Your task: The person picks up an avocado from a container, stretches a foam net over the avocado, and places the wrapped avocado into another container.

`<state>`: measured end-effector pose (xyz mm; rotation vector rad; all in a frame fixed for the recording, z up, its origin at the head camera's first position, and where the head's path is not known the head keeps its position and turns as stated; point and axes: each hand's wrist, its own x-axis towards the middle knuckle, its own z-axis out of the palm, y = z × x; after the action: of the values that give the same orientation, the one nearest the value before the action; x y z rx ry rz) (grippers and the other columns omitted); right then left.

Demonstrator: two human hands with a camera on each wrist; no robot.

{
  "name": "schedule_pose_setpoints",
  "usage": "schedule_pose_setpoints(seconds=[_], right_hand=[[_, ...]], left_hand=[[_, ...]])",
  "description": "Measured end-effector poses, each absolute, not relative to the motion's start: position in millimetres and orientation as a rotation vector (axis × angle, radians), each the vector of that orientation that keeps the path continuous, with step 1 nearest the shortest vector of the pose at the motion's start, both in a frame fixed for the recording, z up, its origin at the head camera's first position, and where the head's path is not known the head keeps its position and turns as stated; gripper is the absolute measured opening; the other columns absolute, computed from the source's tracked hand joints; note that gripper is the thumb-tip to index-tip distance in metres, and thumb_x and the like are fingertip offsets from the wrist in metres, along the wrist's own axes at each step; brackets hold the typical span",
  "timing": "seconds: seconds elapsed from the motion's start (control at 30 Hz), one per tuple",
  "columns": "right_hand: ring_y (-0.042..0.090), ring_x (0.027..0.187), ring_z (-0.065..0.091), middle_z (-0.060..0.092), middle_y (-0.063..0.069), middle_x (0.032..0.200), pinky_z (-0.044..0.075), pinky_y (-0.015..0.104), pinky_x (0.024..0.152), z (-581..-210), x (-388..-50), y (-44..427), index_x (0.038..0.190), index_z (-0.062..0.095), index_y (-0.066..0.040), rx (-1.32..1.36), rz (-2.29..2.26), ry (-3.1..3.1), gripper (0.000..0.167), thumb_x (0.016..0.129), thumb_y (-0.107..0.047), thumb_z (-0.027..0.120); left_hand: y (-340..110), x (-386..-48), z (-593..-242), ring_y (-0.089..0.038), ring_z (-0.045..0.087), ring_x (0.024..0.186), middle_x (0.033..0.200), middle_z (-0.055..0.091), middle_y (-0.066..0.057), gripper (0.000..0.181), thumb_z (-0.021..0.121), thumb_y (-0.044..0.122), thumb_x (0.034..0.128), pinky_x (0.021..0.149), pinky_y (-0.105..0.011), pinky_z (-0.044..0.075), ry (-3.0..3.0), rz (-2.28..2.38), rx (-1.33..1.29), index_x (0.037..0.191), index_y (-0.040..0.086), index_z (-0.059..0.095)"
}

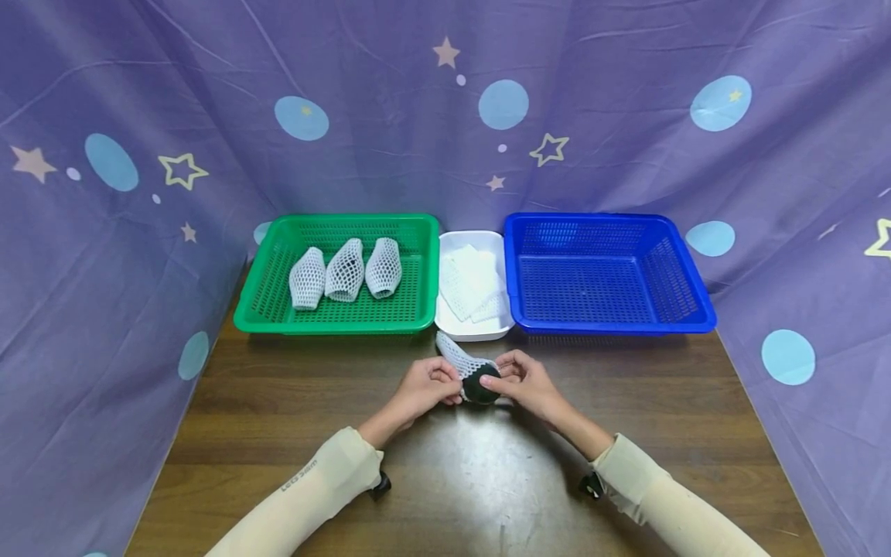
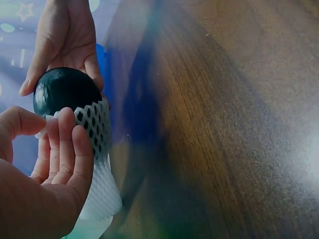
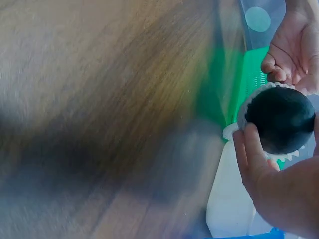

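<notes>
Between the two hands, above the near middle of the table, is a smooth, near-black rounded fruit (image 1: pixel 480 386); its exact kind cannot be told. A white foam net sleeve (image 2: pixel 94 134) covers part of it, and the slack end of the sleeve points away toward the white tray. The left hand (image 1: pixel 429 384) pinches the sleeve's open edge between thumb and forefinger. On the opposite side, the right hand (image 1: pixel 527 384) grips the fruit with its thumb and fingers. The fruit's bare end (image 3: pixel 281 119) bulges out of the sleeve opening.
A green basket (image 1: pixel 336 326) at back left contains three netted pieces (image 1: pixel 344 271). Next to it stands a white tray (image 1: pixel 476 336) with flat foam nets (image 1: pixel 473 282). A blue basket (image 1: pixel 612 326) is at back right. Purple curtains (image 1: pixel 390 100) border the wooden table (image 1: pixel 278 402).
</notes>
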<state>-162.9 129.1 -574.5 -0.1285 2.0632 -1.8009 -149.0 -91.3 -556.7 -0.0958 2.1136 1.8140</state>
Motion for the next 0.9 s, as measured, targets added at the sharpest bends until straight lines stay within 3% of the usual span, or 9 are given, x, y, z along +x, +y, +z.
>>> schedule_pose_setpoints(seconds=[0.2, 0.33, 0.63, 0.9], right_hand=[[0.028, 0.107, 0.071, 0.061, 0.029, 0.128, 0.060, 0.028, 0.087, -574, -163, 131, 0.132, 0.052, 0.005, -0.320, -1.801, 1.946, 0.058, 0.083, -0.004, 0.082], [0.036, 0.113, 0.068, 0.057, 0.030, 0.134, 0.060, 0.032, 0.090, -574, -163, 131, 0.132, 0.053, 0.005, -0.363, -1.818, 1.966, 0.062, 0.079, 0.000, 0.083], [0.025, 0.099, 0.073, 0.066, 0.027, 0.116, 0.061, 0.037, 0.087, -574, -161, 126, 0.123, 0.057, 0.007, -0.327, -1.869, 2.124, 0.055, 0.077, 0.001, 0.085], [0.028, 0.098, 0.074, 0.069, 0.024, 0.111, 0.059, 0.023, 0.079, -572, -161, 124, 0.116, 0.060, 0.003, -0.277, -1.851, 2.207, 0.051, 0.074, -0.002, 0.088]], left_hand=[[-94, -155, -563, -0.010, 0.066, 0.059, 0.066, 0.068, -0.002, 0.009, 0.066, -0.006, 0.0843, 0.061, -0.027, 0.059, 2.148, 1.810, -0.117, 0.086, 0.002, 0.063], [-94, -156, -563, -0.010, 0.066, 0.058, 0.065, 0.066, -0.001, 0.007, 0.066, -0.005, 0.0840, 0.061, -0.029, 0.060, 2.158, 1.803, -0.118, 0.087, 0.000, 0.063], [-85, -152, -555, -0.010, 0.064, 0.055, 0.063, 0.064, 0.000, 0.009, 0.068, -0.005, 0.0818, 0.057, -0.023, 0.056, 2.175, 1.812, -0.102, 0.085, 0.000, 0.062], [-80, -148, -554, -0.013, 0.065, 0.056, 0.064, 0.065, -0.001, 0.009, 0.069, -0.004, 0.0811, 0.061, -0.032, 0.060, 2.202, 1.810, -0.092, 0.084, 0.001, 0.063]])
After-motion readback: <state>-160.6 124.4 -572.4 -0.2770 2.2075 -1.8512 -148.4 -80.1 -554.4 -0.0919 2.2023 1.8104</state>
